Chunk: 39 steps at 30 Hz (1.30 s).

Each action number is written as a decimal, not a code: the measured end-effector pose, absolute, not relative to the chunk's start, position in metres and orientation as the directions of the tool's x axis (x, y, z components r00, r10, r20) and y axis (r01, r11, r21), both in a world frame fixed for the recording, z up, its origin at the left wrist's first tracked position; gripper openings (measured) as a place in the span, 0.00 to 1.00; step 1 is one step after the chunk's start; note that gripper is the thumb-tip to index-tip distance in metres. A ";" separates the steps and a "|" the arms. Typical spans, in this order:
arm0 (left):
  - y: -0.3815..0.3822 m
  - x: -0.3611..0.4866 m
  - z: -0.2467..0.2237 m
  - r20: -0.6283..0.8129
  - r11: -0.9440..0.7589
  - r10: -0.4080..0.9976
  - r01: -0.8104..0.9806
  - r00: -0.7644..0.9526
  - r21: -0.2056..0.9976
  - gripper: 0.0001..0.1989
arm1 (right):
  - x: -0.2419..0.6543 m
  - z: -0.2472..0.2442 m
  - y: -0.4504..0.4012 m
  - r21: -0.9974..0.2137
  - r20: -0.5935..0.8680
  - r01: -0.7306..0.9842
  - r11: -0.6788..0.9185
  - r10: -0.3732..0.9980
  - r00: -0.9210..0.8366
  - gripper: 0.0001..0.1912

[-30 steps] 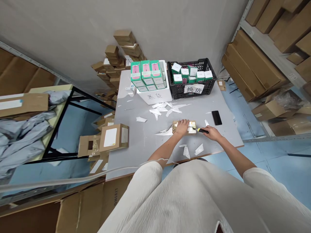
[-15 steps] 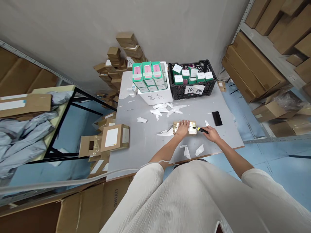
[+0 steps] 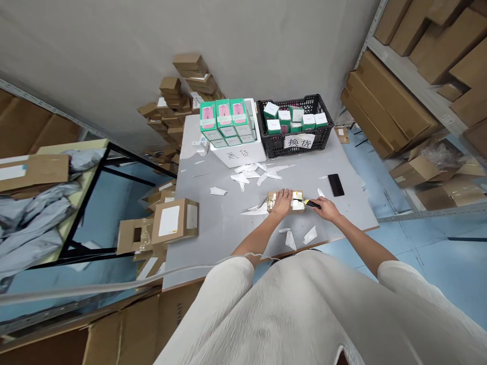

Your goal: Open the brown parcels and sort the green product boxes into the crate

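Note:
A small cardboard box (image 3: 297,204) with a white label and shiny tape lies near the front of the grey table. My left hand (image 3: 283,202) rests on top of it, fingers stretched out across the label, covering its middle. My right hand (image 3: 326,208) is wrapped round the black and yellow handle of a utility knife (image 3: 312,204). The knife's front end points left and meets the right part of the box top; how deep the blade sits cannot be made out. Torn white paper scraps (image 3: 310,234) lie around the box.
Behind are a white bin (image 3: 239,154) of green-and-pink boxes and a black crate (image 3: 323,137) of similar ones. A phone (image 3: 336,185) lies to the right. A larger carton (image 3: 186,221) stands at the table's left edge. A white cable (image 3: 182,268) crosses in front.
The camera view has shifted slightly, so the whole scene sits a little further left. Both hands, the box and the knife keep nearly the same positions relative to each other.

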<state>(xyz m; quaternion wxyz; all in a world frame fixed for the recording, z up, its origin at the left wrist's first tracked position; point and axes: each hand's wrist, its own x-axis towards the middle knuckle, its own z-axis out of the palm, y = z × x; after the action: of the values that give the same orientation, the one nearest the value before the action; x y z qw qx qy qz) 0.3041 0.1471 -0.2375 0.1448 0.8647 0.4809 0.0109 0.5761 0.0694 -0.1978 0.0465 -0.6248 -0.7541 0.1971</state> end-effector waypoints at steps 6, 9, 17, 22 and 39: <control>0.142 0.307 -0.230 -0.138 -0.466 0.847 0.841 0.514 0.273 0.41 | 0.589 -0.195 0.073 -0.312 -0.113 0.921 0.234 0.953 -0.281 0.24; 0.140 0.309 -0.230 -0.142 -0.457 0.851 0.845 0.506 0.279 0.40 | 0.590 -0.198 0.072 -0.341 -0.104 0.913 0.224 0.956 -0.273 0.25; 0.129 0.308 -0.236 -0.132 -0.442 0.862 0.853 0.490 0.279 0.37 | 0.639 -0.189 0.079 -0.417 -0.042 0.901 0.122 0.987 -0.153 0.29; 0.131 0.306 -0.228 -0.130 -0.447 0.855 0.840 0.502 0.306 0.36 | 0.632 -0.210 0.095 -0.496 -0.034 0.858 0.135 0.984 -0.175 0.29; 0.106 0.249 -0.206 -0.176 -0.269 0.931 0.928 0.319 0.259 0.32 | 0.511 -0.208 0.151 -0.669 -0.183 0.742 0.049 0.956 -0.228 0.20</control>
<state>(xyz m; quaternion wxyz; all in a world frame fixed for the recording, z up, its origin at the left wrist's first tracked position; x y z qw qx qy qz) 0.2488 0.1056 -0.2061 0.1583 0.7964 0.5836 0.0057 0.5105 0.1506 -0.2079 0.1584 -0.6006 -0.7067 0.3388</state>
